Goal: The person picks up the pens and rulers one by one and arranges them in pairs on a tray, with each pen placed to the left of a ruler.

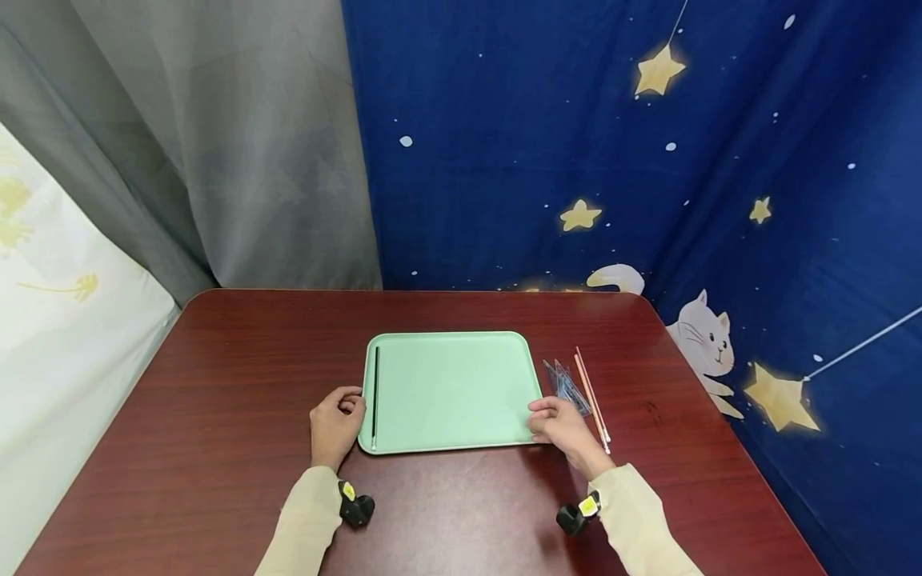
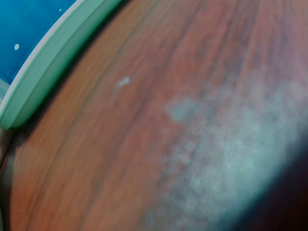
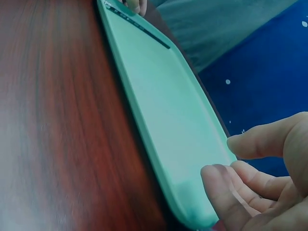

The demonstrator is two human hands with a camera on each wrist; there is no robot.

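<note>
A light green tray (image 1: 454, 392) lies flat on the table, with a thin black pencil-like stick (image 1: 376, 396) along its left side. My left hand (image 1: 337, 424) is at the tray's left rim, its fingers bent and their tips on the edge. In the right wrist view the left fingers (image 3: 138, 6) overlap that rim; the left wrist view hardly shows the hand. My right hand (image 1: 565, 432) hovers around the tray's front right corner, its fingers loosely bent and apart from the thumb, with nothing between them.
Right of the tray lie clear set squares (image 1: 565, 388) and a pair of slim pinkish pencils or sticks (image 1: 592, 396), close to the right hand. A dark red wooden table (image 1: 238, 384) carries everything. Blue and grey curtains (image 1: 461, 160) hang behind its far edge.
</note>
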